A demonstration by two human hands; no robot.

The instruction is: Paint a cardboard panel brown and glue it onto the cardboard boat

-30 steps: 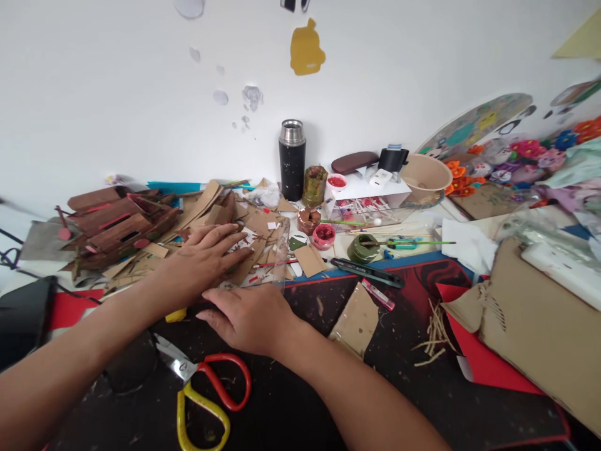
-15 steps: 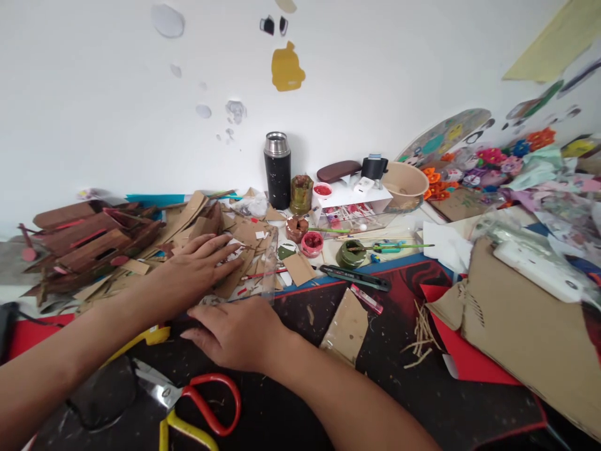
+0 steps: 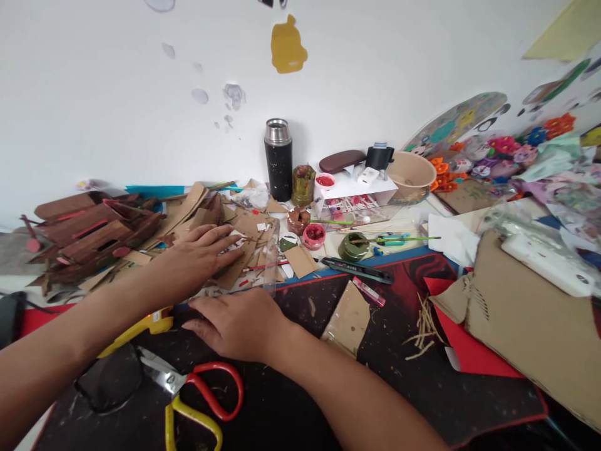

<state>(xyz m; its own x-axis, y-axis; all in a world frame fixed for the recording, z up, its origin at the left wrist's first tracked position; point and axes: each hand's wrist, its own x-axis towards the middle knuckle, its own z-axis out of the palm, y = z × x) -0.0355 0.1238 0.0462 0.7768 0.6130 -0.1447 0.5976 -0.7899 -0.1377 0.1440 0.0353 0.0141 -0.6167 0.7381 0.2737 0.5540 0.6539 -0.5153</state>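
Observation:
My left hand [image 3: 204, 250] lies over a heap of cardboard scraps [image 3: 251, 228], with its fingers stretched forward and slightly apart. Close below it, my right hand [image 3: 244, 326] rests at the edge of the dark mat. Its thumb and one finger point left with a gap between them; the other fingers are mostly hidden. Nothing shows in either hand. A clear plastic piece [image 3: 271, 257] stands just beyond the right hand. Nearer to me lie open scissors [image 3: 176, 382] with one red and one yellow handle, and a yellow tool [image 3: 157, 322] partly under my left forearm.
Brown model pieces [image 3: 103, 232] are piled at left. A black flask [image 3: 278, 163], a green paint jar [image 3: 354, 247] and a utility knife [image 3: 359, 269] stand or lie ahead. To the right are a cardboard piece [image 3: 347, 319], twine strands [image 3: 422, 326] and a large cardboard sheet [image 3: 530, 326].
The view has shifted slightly, so the background sits higher in the picture. Both hands stay at nearly the same spots, and nothing has visibly been picked up or put down.

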